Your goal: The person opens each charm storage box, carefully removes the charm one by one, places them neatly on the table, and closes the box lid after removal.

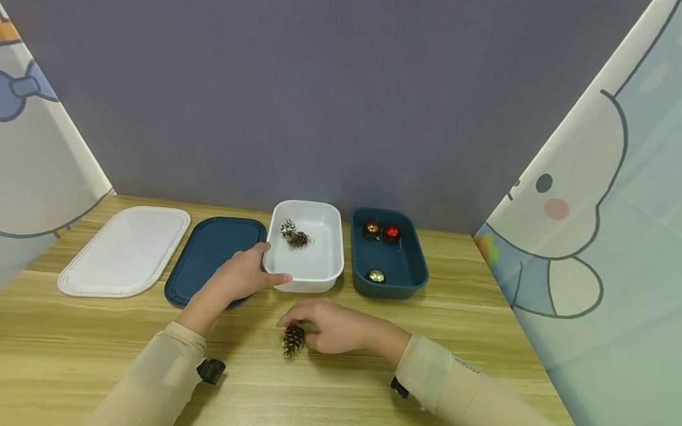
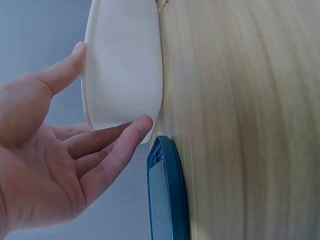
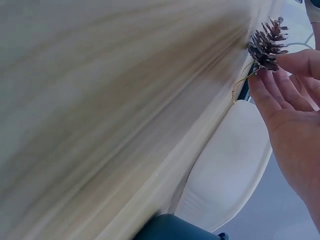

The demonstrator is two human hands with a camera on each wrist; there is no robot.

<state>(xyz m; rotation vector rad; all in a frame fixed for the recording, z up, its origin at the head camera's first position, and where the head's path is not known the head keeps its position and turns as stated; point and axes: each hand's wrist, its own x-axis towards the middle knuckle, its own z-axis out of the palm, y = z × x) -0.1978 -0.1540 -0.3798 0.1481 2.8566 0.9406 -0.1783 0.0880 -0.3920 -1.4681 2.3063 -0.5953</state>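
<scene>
My right hand (image 1: 335, 327) pinches a brown pinecone (image 1: 294, 340) between thumb and fingers, low over the table in front of the white box (image 1: 308, 287). A thin gold loop hangs from this pinecone (image 3: 267, 45) in the right wrist view. My left hand (image 1: 244, 273) touches the near left corner of the white box, its thumb on the near rim and its fingers, fairly straight, along the left wall. Inside that box lie a frosted pinecone (image 1: 288, 227) and a brown pinecone (image 1: 298, 239), side by side.
Right of the white box stands a dark blue box (image 1: 391, 291) holding an orange bauble (image 1: 371, 229), a red bauble (image 1: 392, 232) and a gold bauble (image 1: 375, 276). A white lid (image 1: 125, 250) and a dark blue lid (image 1: 214, 248) lie on the left. A grey panel (image 1: 301, 95) rises behind.
</scene>
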